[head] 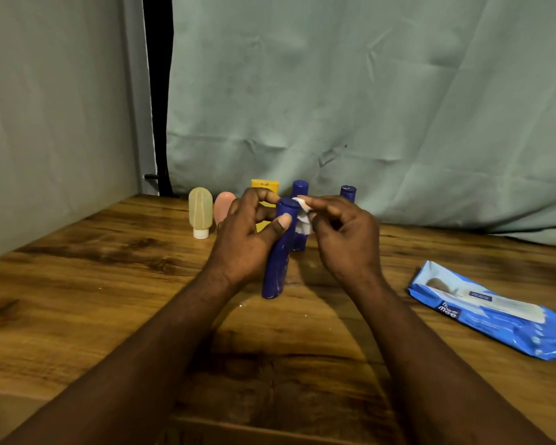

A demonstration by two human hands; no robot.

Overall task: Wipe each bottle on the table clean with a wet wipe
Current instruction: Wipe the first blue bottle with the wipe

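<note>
Left hand (247,234) grips a blue bottle (275,271); right hand (345,234) pinches a wet wipe (303,221) against it.

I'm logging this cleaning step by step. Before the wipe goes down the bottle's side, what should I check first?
1. Grip: the left hand is wrapped round the blue bottle: ok.
2. Wipe held: the right hand pinches the wet wipe: ok.
3. Contact: the wet wipe sits against the bottle's top end: ok.
4. Support: the bottle's base rests on the table: cannot tell, as it is tilted.
5. Wipe clean enough: cannot tell, as it is mostly hidden by fingers.
6. Spare wipes: the wipe pack lies on the table to the right: ok.
</note>
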